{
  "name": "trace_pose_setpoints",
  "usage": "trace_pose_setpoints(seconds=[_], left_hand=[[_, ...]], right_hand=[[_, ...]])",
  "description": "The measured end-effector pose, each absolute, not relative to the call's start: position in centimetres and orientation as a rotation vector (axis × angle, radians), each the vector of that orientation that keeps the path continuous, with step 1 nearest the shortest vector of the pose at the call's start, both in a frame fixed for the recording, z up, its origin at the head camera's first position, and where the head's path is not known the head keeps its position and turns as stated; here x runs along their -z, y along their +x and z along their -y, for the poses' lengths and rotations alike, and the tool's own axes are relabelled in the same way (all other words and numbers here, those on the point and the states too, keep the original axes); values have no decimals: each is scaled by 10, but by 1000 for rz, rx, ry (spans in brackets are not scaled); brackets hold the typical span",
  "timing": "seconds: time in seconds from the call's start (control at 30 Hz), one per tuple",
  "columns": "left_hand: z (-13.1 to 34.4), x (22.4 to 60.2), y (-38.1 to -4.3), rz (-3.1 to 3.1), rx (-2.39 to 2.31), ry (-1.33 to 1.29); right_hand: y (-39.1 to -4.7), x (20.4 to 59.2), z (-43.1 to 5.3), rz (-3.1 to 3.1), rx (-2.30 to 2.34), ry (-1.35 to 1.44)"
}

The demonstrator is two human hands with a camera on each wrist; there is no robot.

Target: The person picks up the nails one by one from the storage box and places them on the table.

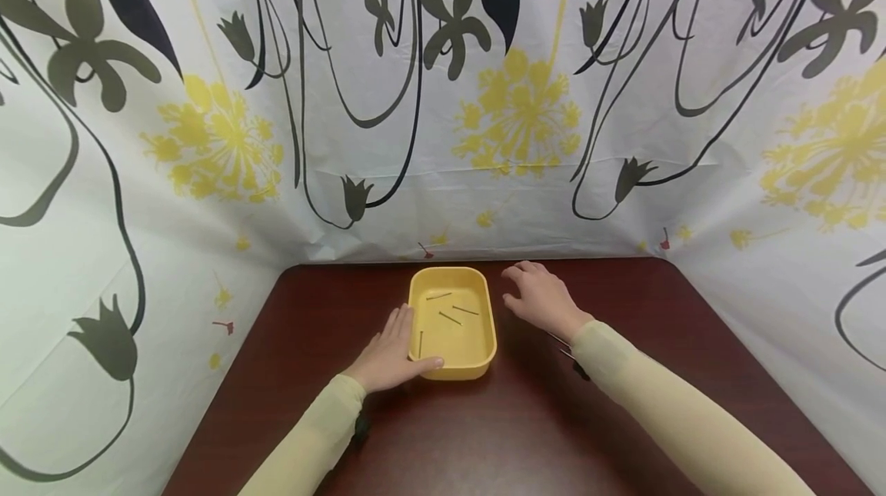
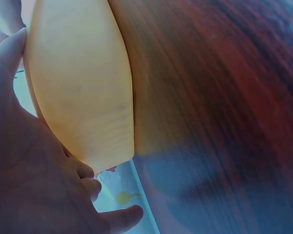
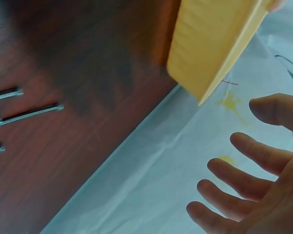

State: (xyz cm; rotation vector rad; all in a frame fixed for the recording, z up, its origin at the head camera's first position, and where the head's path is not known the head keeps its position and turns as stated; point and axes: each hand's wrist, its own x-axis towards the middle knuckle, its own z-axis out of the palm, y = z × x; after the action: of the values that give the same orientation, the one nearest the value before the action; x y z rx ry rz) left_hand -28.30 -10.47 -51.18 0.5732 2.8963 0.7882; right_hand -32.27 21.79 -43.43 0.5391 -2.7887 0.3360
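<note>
left hand (image 1: 391,354) touches yellow tray (image 1: 455,373) | four nails (image 1: 465,311) inside | right hand (image 1: 543,300) beside tray, over counter (image 1: 332,304) | patterned cloth (image 1: 436,150) behind

Head view evenly bright, faint glare on the table (image 1: 471,442); wrist views bluish, dimmer, the right with blurred shadow (image 3: 83,53).

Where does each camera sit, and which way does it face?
Head: worn on the head, facing forward and down at a yellow rectangular tray on a reddish-brown wooden table; left hand, right hand and cream sleeves show.
Left wrist: worn there, facing the tray's outer wall; mainly the left hand shows.
Right wrist: worn there, facing slim metal nails and white floral cloth; mainly the right hand shows.
Both wrist views share the tray and table.
</note>
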Motion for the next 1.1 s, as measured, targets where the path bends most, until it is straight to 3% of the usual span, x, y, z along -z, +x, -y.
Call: trace_pose_setpoints(seconds=[0.67,1.1], left_hand=[[107,507,-282,-2893,-788,566],[105,505,-281,-2869,-789,556]], right_hand=[[-360,434,-157,2932,-263,730],[-379,458,-130,3028,-148,897]])
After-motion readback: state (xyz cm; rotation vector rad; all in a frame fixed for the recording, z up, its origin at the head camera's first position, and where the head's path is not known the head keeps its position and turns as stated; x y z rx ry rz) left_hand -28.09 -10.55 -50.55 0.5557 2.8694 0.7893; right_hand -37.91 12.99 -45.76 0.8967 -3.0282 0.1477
